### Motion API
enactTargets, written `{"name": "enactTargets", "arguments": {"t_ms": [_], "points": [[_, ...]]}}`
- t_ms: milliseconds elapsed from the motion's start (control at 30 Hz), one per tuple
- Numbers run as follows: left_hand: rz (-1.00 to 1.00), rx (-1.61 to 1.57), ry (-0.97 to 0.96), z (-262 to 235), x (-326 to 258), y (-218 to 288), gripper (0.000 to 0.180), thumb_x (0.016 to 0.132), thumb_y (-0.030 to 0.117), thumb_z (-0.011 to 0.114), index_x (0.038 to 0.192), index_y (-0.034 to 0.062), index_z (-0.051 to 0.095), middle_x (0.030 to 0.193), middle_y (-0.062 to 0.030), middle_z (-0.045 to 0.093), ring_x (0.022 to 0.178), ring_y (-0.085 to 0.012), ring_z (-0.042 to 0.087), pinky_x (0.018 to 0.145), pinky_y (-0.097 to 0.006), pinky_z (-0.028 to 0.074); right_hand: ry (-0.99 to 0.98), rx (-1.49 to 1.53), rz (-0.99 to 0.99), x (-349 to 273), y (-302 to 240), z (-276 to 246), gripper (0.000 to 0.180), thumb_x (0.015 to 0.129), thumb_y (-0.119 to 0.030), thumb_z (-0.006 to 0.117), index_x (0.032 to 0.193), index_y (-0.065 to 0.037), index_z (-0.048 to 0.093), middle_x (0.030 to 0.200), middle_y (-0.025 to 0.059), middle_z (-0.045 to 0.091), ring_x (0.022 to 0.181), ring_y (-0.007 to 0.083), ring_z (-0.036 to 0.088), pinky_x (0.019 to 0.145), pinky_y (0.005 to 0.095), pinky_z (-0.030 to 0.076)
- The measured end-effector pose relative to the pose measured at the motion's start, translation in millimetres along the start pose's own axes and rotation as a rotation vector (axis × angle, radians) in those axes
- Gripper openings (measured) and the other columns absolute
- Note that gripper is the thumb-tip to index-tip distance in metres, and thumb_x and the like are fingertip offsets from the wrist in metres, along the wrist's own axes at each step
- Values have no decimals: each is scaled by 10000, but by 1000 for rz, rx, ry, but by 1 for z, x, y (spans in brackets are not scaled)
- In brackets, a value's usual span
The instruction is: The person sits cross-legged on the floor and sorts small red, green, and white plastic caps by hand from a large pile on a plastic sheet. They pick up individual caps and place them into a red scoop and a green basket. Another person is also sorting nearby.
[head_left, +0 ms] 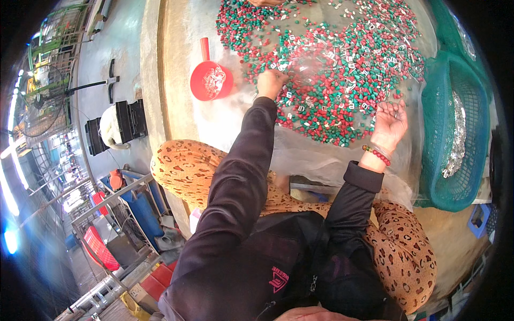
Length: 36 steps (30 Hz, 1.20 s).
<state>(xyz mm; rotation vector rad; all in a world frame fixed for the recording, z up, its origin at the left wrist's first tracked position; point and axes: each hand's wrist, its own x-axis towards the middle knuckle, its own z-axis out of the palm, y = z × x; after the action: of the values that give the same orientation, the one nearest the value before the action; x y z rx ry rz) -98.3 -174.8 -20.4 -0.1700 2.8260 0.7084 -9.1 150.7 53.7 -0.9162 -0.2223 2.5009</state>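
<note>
Small red and green pellets lie spread over a plastic sheet, with white and clear buckle-shaped pieces mixed in. My left hand reaches to the left edge of the spread, its fingers closed and pointing down among the pieces; what they pinch, if anything, is hidden. At the right edge rests my right hand, below a beaded bracelet, with its fingers curled in; I cannot make out what is in them. To the left of my left hand stands a red dipper holding some clear plastic pieces.
A green mesh basket with clear pieces inside stands at the right. Another person's hand shows at the far edge of the spread. Beyond the table's raised left edge are a black stand and a blue bin.
</note>
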Motion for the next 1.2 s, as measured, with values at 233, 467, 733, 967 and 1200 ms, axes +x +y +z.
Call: {"name": "enactTargets", "arguments": {"t_ms": [233,467,733,967,1200], "points": [[-309,-1319,2,-70,-12,-57,185,884,224,590,941,56,537,759,-4,484,543,-67,387,433,-183,301,25,29,27,1,0,5,160,861,-41,540,1018,-19,558,672,10,422,637,146,406,630,313,362],[-206,-1747,-99,-67,-39,-77,92,785,158,505,822,75,510,783,-52,476,572,-114,393,422,-213,325,-34,89,49,-1,-2,13,127,854,-23,548,979,-11,553,701,16,425,633,149,400,627,316,360],[-373,-61,163,-16,-41,-111,279,762,246,692,948,43,650,944,-168,668,941,-306,644,802,-396,488,-36,130,-3,-3,-28,4,212,837,-2,545,1046,-22,523,709,27,413,648,155,394,641,319,356],[-233,414,162,3,-60,-97,281,813,288,641,937,36,653,910,-184,665,863,-307,661,797,-413,504,7,86,-35,3,-27,-3,239,825,0,545,1061,-20,517,702,30,423,653,153,396,638,320,355],[-424,-1578,178,-42,-42,-65,161,742,228,525,785,74,509,710,-39,450,647,-189,448,552,-300,396,-115,60,74,1,2,6,207,818,2,532,1025,-13,527,683,32,432,637,152,410,632,315,363]]}}
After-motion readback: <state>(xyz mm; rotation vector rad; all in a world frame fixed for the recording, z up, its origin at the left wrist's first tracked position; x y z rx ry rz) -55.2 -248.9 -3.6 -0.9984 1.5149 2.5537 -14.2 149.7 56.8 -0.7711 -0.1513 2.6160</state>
